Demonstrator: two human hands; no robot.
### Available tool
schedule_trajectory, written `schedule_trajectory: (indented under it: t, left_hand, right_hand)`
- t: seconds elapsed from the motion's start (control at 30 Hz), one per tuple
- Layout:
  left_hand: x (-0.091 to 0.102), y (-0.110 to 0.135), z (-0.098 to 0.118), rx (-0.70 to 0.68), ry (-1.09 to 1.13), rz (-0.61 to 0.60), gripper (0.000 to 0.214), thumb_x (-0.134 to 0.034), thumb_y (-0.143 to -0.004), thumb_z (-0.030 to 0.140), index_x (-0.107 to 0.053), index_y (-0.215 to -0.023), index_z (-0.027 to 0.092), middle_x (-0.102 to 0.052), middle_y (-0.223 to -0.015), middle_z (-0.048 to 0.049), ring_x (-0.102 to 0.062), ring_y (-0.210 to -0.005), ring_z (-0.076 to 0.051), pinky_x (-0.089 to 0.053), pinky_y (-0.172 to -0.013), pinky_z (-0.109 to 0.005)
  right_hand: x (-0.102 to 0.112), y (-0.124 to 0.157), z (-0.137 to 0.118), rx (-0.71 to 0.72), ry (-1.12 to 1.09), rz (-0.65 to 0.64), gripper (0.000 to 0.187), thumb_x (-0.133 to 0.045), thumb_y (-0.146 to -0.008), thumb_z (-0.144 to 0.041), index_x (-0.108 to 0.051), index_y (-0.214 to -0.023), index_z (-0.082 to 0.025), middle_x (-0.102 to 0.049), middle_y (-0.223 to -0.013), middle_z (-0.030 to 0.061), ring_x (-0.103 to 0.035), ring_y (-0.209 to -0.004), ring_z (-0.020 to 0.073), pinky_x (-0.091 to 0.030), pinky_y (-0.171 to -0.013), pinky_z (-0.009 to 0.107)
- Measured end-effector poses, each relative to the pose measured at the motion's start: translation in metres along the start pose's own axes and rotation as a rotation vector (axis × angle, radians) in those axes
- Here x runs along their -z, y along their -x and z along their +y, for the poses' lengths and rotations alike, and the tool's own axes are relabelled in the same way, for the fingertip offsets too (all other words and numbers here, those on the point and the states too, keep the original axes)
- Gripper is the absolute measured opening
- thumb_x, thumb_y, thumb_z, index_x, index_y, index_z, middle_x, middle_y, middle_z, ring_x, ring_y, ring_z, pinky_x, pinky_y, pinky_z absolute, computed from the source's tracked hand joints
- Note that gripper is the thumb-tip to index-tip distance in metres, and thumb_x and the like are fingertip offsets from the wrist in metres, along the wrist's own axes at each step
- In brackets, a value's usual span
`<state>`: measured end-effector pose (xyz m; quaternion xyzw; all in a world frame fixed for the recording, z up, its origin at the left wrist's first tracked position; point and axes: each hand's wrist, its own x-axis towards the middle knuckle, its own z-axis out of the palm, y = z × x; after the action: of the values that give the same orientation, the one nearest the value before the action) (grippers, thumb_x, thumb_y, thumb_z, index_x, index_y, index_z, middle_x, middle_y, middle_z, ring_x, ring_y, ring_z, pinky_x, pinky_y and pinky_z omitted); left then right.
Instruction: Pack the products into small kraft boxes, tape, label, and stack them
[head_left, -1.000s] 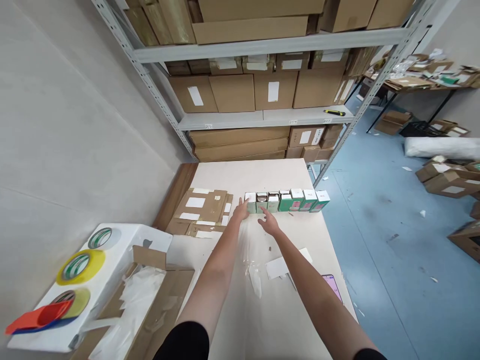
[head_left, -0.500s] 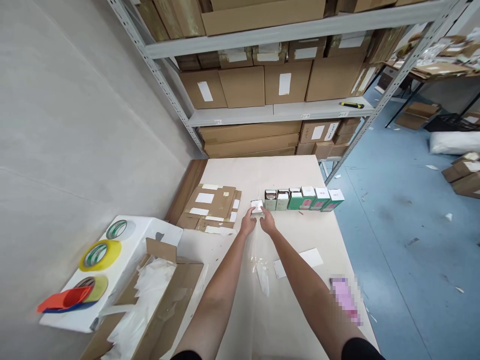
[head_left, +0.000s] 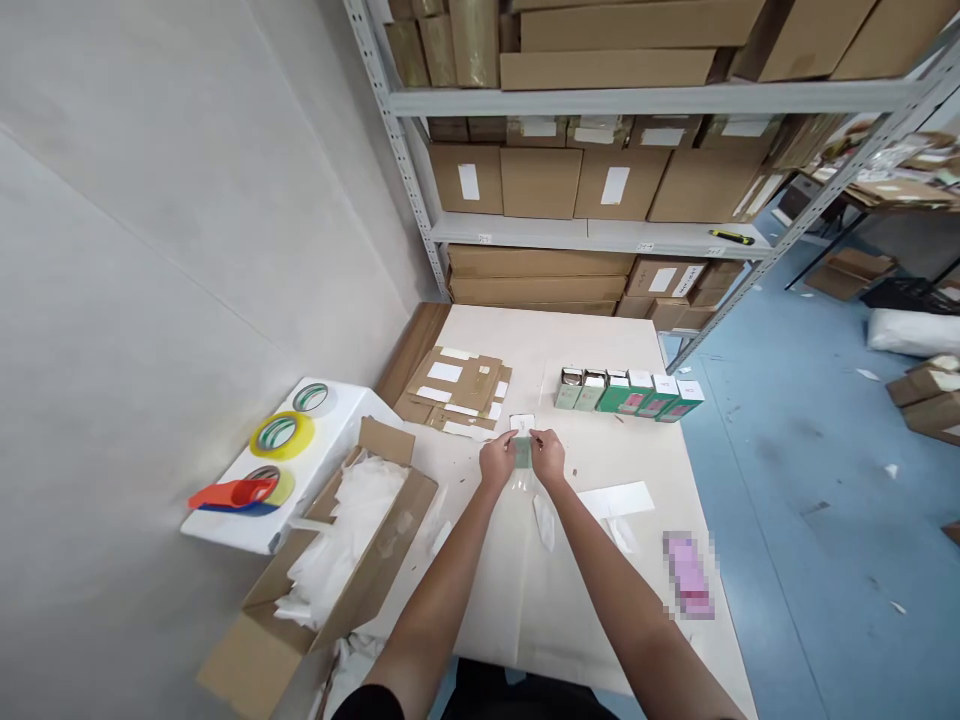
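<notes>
A small box (head_left: 523, 452) with a white top and pale green front stands on the table between my two hands. My left hand (head_left: 497, 460) is closed on its left edge and my right hand (head_left: 548, 460) on its right edge, fingertips near the top. Just below it shows a glint of what looks like clear plastic. White scraps (head_left: 544, 522) lie beside my right forearm. Right of and beyond my hands, several similar green and white boxes (head_left: 628, 392) stand in a row.
Flattened cardboard (head_left: 457, 385) lies to the left on the table (head_left: 600, 340). An open carton (head_left: 409, 510) of white bags and a white block with tape rolls (head_left: 281, 436) stand nearer left. A white card (head_left: 619, 498) and a blurred pink item (head_left: 688, 575) lie right. Shelving (head_left: 525, 230) rises behind.
Both hands have drawn the small box nearer to me, away from the row, and its green front now shows. My view has shifted left and down.
</notes>
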<state>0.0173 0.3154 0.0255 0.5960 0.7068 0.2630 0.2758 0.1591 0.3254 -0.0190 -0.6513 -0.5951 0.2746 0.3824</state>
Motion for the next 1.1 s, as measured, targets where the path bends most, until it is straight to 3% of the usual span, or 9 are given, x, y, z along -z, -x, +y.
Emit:
schedule_trajectory:
  t: [0.13,0.23,0.4,0.5,0.6,0.7,0.87,1.1]
  left_hand:
    - [0.023,0.055,-0.024,0.050,0.037,0.010,0.035,-0.056,-0.097,0.018,-0.075,-0.125,0.029,-0.080,-0.113,-0.0035,-0.075,-0.096,-0.019,-0.053,-0.095,-0.030]
    - [0.029,0.094,-0.051,0.075,0.062,-0.034,0.035,-0.056,-0.098,0.020,-0.075,-0.126,0.030,-0.080,-0.112,-0.0044,-0.075,-0.093,-0.018,-0.053,-0.093,-0.029]
    - [0.031,0.135,-0.100,0.037,0.039,-0.243,0.044,-0.059,-0.095,0.015,-0.069,-0.134,0.032,-0.080,-0.109,-0.0052,-0.075,-0.094,-0.019,-0.053,-0.092,-0.030]
    - [0.041,0.135,-0.113,-0.026,0.008,-0.336,0.045,-0.057,-0.094,0.015,-0.070,-0.135,0.031,-0.079,-0.114,-0.0056,-0.073,-0.103,-0.022,-0.051,-0.096,-0.031]
    - [0.054,0.121,-0.113,-0.082,-0.037,-0.351,0.042,-0.056,-0.093,0.013,-0.072,-0.130,0.025,-0.072,-0.130,-0.0089,-0.066,-0.120,-0.024,-0.047,-0.106,-0.033]
    - [0.062,0.105,-0.110,-0.169,-0.040,-0.393,0.050,-0.060,-0.089,0.011,-0.066,-0.138,0.022,-0.058,-0.149,-0.0103,-0.057,-0.134,-0.024,-0.042,-0.114,-0.035]
    - [0.055,0.104,-0.114,-0.283,0.007,-0.571,0.066,-0.066,-0.084,0.009,-0.057,-0.147,0.025,-0.055,-0.154,-0.0063,-0.053,-0.139,-0.023,-0.040,-0.117,-0.034]
    - [0.055,0.121,-0.118,-0.228,-0.145,-0.479,0.054,-0.056,-0.095,0.022,-0.054,-0.149,0.023,-0.063,-0.142,-0.0136,-0.063,-0.125,-0.027,-0.047,-0.102,-0.036]
  right_hand:
    - [-0.016,0.065,-0.017,-0.001,-0.048,0.055,0.033,-0.049,-0.094,-0.021,-0.077,-0.111,-0.018,-0.069,-0.099,0.0081,-0.067,-0.088,0.0197,-0.055,-0.083,0.031]
    - [-0.031,0.115,-0.017,-0.044,-0.062,0.089,0.032,-0.051,-0.093,-0.024,-0.078,-0.109,-0.018,-0.071,-0.098,0.0084,-0.068,-0.089,0.0207,-0.056,-0.083,0.033]
    - [-0.052,0.175,-0.005,-0.111,-0.045,0.078,0.037,-0.046,-0.086,-0.017,-0.079,-0.103,-0.018,-0.074,-0.102,0.0093,-0.070,-0.097,0.0222,-0.058,-0.089,0.036]
    - [-0.055,0.187,-0.004,-0.140,-0.035,0.033,0.039,-0.045,-0.083,-0.015,-0.079,-0.102,-0.021,-0.076,-0.106,0.0078,-0.070,-0.102,0.0219,-0.059,-0.088,0.035]
    - [-0.053,0.191,-0.006,-0.183,0.017,0.002,0.035,-0.049,-0.082,-0.017,-0.079,-0.099,-0.022,-0.077,-0.104,0.0064,-0.071,-0.099,0.0221,-0.060,-0.088,0.036]
    - [-0.052,0.202,-0.007,-0.226,0.055,0.028,0.035,-0.050,-0.081,-0.017,-0.079,-0.099,-0.022,-0.078,-0.104,0.0059,-0.072,-0.101,0.0229,-0.058,-0.094,0.038]
    - [-0.055,0.232,-0.008,-0.267,0.045,0.040,0.049,-0.050,-0.079,-0.016,-0.075,-0.120,-0.024,-0.070,-0.133,0.0061,-0.073,-0.102,0.0224,-0.057,-0.100,0.042]
    - [-0.052,0.236,-0.017,-0.256,0.106,-0.051,0.064,-0.059,-0.074,-0.010,-0.066,-0.136,-0.025,-0.066,-0.138,0.0066,-0.061,-0.131,0.0254,-0.047,-0.114,0.046]
